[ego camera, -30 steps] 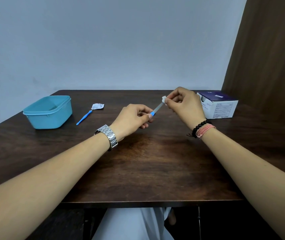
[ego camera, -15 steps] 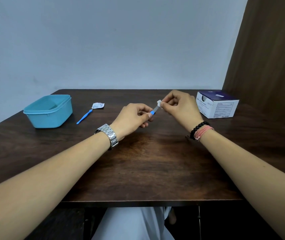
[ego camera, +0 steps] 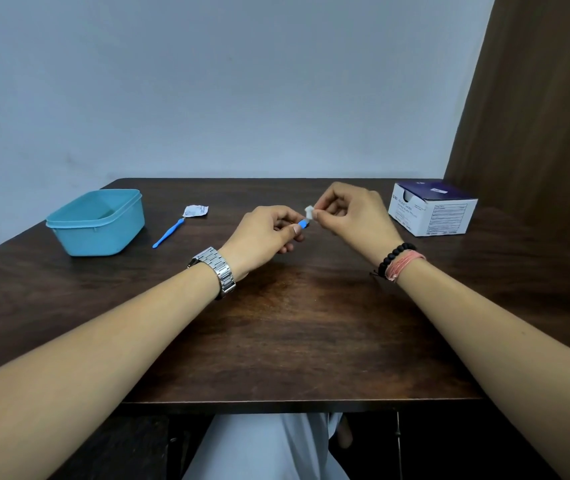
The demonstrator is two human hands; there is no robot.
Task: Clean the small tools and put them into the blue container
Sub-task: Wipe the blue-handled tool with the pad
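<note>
Blue plastic shows between the fingertips of the left hand (ego camera: 265,233), which is closed around the handle of a small tool (ego camera: 303,223) just above the middle of the frame; only a short blue stub of it is visible, the rest hidden by the fingers and by a white swab (ego camera: 309,212). The right hand (ego camera: 352,216) pinches that swab between thumb and forefinger, right against the tool's exposed end, its other fingers curled in. A metal watch (ego camera: 219,268) sits on the left wrist, and a black bead bracelet (ego camera: 394,256) beside a pink band on the right. Both hands hover over a dark brown wooden table (ego camera: 294,334) with a visible grain, its near edge running across the lower part of the frame. To the left of the hands a second blue tool (ego camera: 168,233) lies flat on the wood, its far tip touching or just beside a torn white wrapper (ego camera: 195,211). Further left, in the middle left of the frame, stands the blue container (ego camera: 98,221), open-topped, with rounded corners and a lipped rim. At the right, near the table's far corner, rests a white and dark blue box (ego camera: 432,209). A plain pale wall fills the upper frame, with a brown wood panel at the upper right.
</note>
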